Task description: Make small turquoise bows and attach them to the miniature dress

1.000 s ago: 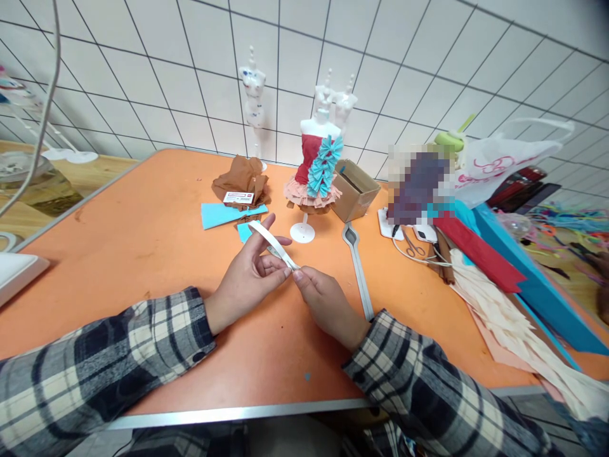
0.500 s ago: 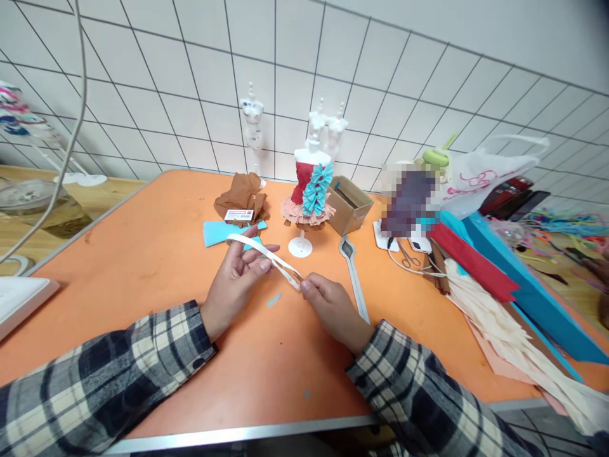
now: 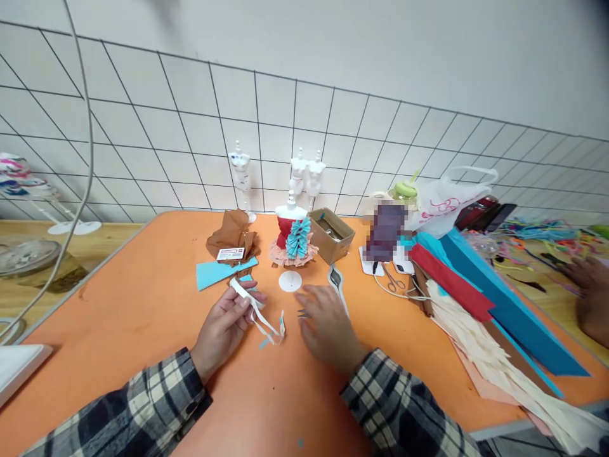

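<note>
My left hand (image 3: 222, 327) pinches a narrow white strip (image 3: 246, 295), which looks like tape, between thumb and fingers. The strip's loose lower end (image 3: 273, 336) curls down over the tabletop, with bits of blue on it. My right hand (image 3: 328, 324) is to the right of the strip, apart from it and partly blurred. Between its thumb and fingers shows a small dark pointed thing (image 3: 302, 313) that I cannot make out. Behind the hands stands a small white dress form (image 3: 291, 214) in a red bodice with blue ruffles (image 3: 299, 238) and a pink frilled skirt.
Blue paper (image 3: 221, 274) and crumpled brown paper (image 3: 233, 231) lie to the left. An open cardboard box (image 3: 337, 247), scissors (image 3: 394, 279), a phone and a cable are to the right. Paper strips (image 3: 480, 324) cover the right side. Another person's hand (image 3: 592, 298) is at far right.
My right hand has let go of the strip's end and moved slightly away from it. The strip now dangles from my left hand. The view has tilted up.
</note>
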`<state>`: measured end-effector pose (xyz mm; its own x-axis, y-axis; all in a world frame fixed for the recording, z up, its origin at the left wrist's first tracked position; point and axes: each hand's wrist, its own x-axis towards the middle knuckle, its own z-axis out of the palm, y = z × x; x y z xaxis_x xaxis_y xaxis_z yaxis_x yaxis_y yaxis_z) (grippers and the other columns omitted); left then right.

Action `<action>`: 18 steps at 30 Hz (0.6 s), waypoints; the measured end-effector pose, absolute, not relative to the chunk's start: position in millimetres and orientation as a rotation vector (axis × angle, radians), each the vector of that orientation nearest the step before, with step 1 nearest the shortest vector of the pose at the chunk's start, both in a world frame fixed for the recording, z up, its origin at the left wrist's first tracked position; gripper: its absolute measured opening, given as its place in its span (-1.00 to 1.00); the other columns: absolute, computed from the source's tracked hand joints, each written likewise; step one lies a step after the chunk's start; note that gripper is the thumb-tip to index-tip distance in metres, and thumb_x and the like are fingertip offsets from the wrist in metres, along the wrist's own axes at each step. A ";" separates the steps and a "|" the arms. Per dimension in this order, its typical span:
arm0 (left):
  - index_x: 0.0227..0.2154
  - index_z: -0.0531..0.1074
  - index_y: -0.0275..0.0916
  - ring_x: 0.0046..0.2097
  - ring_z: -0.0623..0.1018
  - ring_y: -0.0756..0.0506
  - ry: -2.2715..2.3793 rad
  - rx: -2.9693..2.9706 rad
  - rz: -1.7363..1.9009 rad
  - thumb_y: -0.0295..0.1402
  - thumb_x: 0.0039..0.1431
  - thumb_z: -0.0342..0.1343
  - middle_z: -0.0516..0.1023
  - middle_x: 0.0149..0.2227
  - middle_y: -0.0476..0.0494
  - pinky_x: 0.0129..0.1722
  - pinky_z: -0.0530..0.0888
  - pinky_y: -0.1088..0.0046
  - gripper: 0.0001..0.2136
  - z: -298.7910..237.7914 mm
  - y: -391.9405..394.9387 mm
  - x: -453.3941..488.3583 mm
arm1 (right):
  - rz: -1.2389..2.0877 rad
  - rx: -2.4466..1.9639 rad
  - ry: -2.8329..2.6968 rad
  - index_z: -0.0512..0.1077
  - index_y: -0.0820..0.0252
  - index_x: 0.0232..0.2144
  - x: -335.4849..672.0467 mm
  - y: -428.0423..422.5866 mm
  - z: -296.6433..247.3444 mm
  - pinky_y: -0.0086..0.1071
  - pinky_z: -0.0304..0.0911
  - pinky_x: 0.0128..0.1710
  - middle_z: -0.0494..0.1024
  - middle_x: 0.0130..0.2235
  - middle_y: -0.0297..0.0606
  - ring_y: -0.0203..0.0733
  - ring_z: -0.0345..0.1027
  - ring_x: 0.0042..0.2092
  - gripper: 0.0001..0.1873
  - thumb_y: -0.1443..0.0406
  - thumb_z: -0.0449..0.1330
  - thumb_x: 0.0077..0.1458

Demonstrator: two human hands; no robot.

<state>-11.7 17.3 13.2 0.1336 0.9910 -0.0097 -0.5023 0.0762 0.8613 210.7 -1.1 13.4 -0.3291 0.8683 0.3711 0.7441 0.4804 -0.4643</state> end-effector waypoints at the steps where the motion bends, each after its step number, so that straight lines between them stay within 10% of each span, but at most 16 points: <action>1: -0.10 0.48 -0.18 -0.33 0.49 -0.02 0.737 0.845 1.290 -0.36 0.07 0.28 0.58 -0.28 -0.12 -0.32 0.45 0.47 -0.70 13.0 18.2 -11.9 | 0.406 -1.199 -2.124 0.37 0.17 0.07 204.3 -0.9 15.6 -0.13 0.06 0.18 0.43 0.10 -0.09 -0.04 0.21 0.14 -0.53 0.35 0.20 0.08; 7: -0.04 0.45 -0.14 -0.23 0.50 -0.06 0.803 0.850 1.233 -0.42 0.01 0.31 0.52 -0.19 -0.11 -0.45 0.40 0.56 -0.59 10.9 26.3 -14.1 | 1.026 -1.086 -1.829 0.46 0.20 -0.43 186.3 9.8 13.2 -0.23 0.27 -0.04 0.59 -0.25 -0.21 -0.16 0.44 -0.15 -0.92 0.29 0.23 0.06; 18: -0.27 0.51 -0.21 -0.36 0.44 -0.01 0.873 0.780 1.379 -0.36 0.01 0.33 0.46 -0.35 -0.04 -0.35 0.42 0.48 -0.80 10.0 44.0 -14.0 | 1.890 -1.170 -1.479 0.45 0.19 -0.11 208.2 16.8 8.5 -0.54 0.08 -0.66 0.44 -0.42 -0.42 -0.46 0.15 -0.60 -0.63 0.27 0.26 -0.02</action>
